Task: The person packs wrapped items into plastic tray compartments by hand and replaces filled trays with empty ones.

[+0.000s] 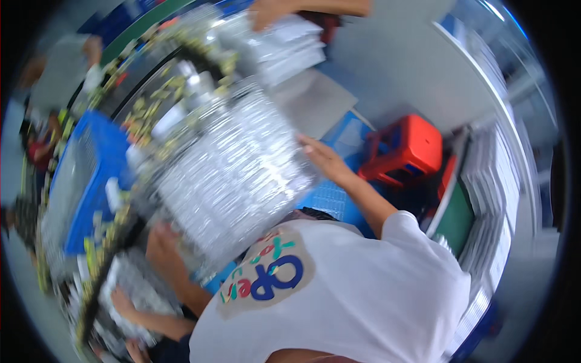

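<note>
Clear tray stack (pixel 242 169) is up in front of the white shirt (pixel 363 272), tilted, ribbed plastic, motion blurred; it's my reference for everything below. Right hand (pixel 327 162) is at its right edge, fingers stretched along the rim and touching; can't tell if they're clamped, underside is hidden. Left hand (pixel 163 247) is at its lower-left edge, heavy blur, can't tell whether fingers are apart or closed on it. Upper left of the stack: worktop with small yellowish pieces (pixel 139 112) scattered on it. Left of the stack: blue crate (pixel 109 142), tipped at an angle. Above it: pile of white packs (pixel 290 63) with another person's forearm (pixel 321 6) near. Right of it: red stool (pixel 423 145), then stacked white sheets (pixel 493 175) farther out. Below left of it: a co-worker's hand (pixel 124 304) on crinkled clear plastic (pixel 136 272), contents too blurred to read
</note>
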Demonstrator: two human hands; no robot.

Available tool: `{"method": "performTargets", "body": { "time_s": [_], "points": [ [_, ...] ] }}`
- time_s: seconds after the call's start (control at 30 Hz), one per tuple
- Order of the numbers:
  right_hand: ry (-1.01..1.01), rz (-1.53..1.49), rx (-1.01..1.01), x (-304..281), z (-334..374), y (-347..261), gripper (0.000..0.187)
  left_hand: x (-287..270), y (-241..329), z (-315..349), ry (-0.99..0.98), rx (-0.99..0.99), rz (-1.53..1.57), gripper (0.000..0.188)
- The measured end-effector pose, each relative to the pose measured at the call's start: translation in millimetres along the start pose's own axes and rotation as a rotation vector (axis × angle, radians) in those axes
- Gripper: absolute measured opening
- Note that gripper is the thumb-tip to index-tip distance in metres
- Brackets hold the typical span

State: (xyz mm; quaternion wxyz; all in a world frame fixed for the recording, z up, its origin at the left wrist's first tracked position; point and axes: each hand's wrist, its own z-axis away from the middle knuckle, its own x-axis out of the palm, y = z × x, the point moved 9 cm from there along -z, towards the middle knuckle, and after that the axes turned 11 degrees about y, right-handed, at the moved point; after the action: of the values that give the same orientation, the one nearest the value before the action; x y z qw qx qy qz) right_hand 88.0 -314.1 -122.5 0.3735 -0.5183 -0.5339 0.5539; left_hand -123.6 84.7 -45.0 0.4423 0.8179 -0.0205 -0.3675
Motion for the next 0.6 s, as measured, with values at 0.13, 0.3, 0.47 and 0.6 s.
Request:
{"method": "performTargets", "body": {
  "time_s": [0.13,0.3,0.47,0.6],
  "points": [
    [0.029,-0.123,0.054,10.9,3.2,-4.1,0.052,-9.9,-47.5,-23.9,-0.024,-0.049,0.237,0.046],
    [-0.159,-0.642,0.213,16.2,12.5,-27.5,0.055,20.5,12.3,-31.7,-0.176,-0.134,0.367,0.05],
    [-0.004,-0.637,0.129,-69.6,33.5,-62.8,0.048,62.4,61.0,-39.0,-0.34,-0.017,0.626,0.056],
    [0.61,-0.422,-0.03,-226.8,79.8,-124.1,0.058,138.4,33.0,-72.6,-0.632,0.051,0.528,0.059]
  ]
}}
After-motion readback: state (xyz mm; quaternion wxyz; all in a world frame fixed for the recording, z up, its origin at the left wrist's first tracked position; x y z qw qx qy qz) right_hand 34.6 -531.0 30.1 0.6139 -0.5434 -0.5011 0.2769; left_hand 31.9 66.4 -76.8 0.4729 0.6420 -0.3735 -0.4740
